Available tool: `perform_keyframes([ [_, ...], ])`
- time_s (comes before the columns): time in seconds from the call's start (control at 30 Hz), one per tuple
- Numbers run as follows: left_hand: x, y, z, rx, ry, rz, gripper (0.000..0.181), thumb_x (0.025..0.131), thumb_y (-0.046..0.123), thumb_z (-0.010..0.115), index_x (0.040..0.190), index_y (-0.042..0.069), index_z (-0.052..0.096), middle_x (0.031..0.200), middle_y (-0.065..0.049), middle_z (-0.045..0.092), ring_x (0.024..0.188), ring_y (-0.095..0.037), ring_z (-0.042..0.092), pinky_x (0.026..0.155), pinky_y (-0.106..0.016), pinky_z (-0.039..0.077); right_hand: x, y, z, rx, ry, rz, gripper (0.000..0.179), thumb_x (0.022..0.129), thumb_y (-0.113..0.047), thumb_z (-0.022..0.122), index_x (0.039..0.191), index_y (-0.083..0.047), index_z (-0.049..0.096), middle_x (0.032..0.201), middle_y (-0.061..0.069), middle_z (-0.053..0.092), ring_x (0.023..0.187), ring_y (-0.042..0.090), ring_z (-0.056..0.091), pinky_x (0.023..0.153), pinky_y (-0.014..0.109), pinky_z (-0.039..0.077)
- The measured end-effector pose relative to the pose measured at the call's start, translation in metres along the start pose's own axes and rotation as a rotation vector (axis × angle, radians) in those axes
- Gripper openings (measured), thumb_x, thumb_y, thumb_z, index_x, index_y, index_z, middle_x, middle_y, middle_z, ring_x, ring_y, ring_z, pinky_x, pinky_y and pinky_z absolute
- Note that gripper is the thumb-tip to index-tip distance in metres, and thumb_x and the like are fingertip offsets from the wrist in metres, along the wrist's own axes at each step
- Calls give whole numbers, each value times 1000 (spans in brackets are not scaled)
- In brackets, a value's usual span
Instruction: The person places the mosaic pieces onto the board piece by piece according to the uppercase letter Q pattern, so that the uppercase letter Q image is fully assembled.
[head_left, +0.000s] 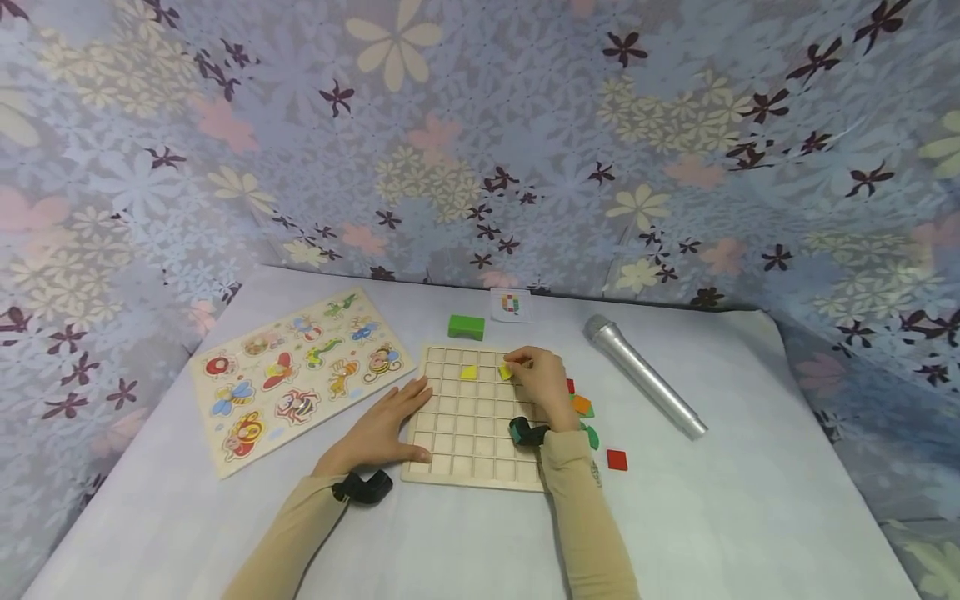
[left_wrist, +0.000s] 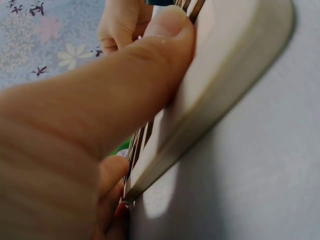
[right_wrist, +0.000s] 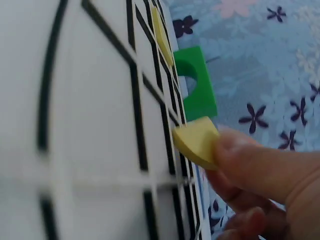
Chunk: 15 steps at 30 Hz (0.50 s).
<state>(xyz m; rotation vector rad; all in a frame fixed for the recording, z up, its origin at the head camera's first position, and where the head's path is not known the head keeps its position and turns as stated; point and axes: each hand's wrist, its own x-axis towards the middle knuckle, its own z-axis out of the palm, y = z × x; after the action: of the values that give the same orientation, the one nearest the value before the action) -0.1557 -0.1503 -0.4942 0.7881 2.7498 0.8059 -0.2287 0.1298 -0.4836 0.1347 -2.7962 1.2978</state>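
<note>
Head view: right hand pinches a small yellow piece at the far right part of the gridded board. Left hand lies spread at the board's left edge, thumb over the near left corner. A second yellow piece sits on the grid, left of the held one. Held piece looks light, an easy fingertip load.

Left wrist view: thumb rests on the board's pale rim. Board looks stiff, wooden, probably light enough to slide; steadying it at the rim suits. Held yellow piece not visible here.

Right wrist view: thumb lies against one end of the yellow piece; fingers behind partly hidden. Piece shows a curved side and some thickness; judged rigid, hardly fragile. Smooth faces may slip. Best held by one end, opposite edge free. Green block stands beyond the board. Piece touching grid or not: cannot tell.
</note>
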Motion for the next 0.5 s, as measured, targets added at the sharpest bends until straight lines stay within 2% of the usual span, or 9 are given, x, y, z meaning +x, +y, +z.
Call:
perform_keyframes([
  [0.13,1,0,1,0,4,2,100,72,45,81,149,2,34,160,-16,23,148,-36,21,123,-54,17,-1,-5,10,34,-50,-43,18,87,-10,71,104,-6,72,93,12,72,82,26,69,68,33,56],
  [0.27,1,0,2,4,2,1,101,72,45,81,149,1,34,160,-17,24,148,-37,22,122,-54,17,-3,-5,18,92,-77,-18,13,88,-14,71,101,-9,72,92,9,73,81,21,67,74,31,56],
  [0.5,2,-1,2,-2,-4,-15,101,72,46,81,150,3,33,161,-15,22,149,-35,20,124,-52,15,-3,1,10,97,18,19,9,89,-13,69,95,-7,73,90,11,72,79,21,64,71,31,53],
])
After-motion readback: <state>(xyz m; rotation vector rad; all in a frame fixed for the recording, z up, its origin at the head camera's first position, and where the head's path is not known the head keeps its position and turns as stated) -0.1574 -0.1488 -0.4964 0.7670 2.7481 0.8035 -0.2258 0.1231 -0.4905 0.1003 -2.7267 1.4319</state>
